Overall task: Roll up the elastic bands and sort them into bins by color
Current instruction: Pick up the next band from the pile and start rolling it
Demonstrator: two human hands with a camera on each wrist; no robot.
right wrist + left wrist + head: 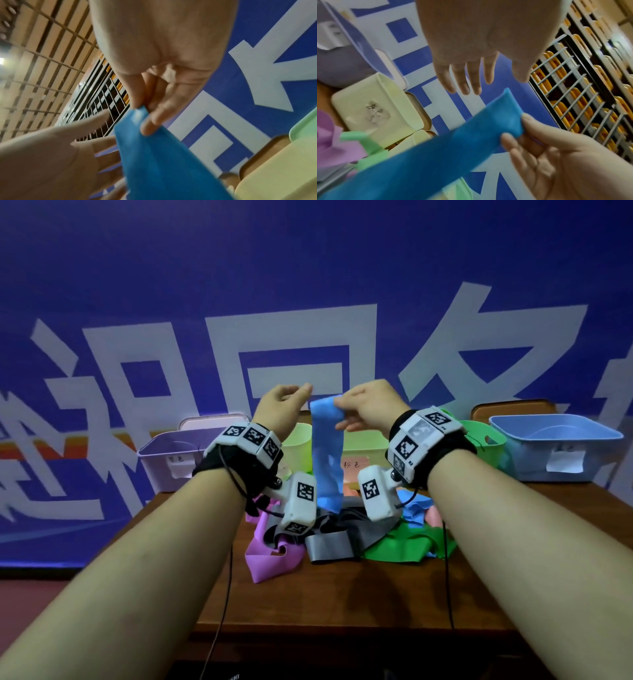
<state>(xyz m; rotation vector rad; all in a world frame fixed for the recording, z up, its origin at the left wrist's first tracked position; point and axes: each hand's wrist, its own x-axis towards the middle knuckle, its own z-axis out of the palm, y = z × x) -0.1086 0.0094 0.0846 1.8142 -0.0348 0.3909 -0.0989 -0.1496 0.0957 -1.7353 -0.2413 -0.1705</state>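
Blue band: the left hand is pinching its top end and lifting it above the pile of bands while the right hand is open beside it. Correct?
Not quite: the hands are swapped. The right hand pinches the top end of the blue band above the pile; the left hand is open beside it, holding nothing. The left wrist view shows this plainly.

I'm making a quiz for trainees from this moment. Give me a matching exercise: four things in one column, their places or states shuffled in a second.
1. blue band
2. left hand
3. green band
4. light blue bin

a. lies in the heap on the table
b. hangs from the right hand
c. holds nothing
d. stands at the table's far right

Pairs: 1-b, 2-c, 3-a, 4-d
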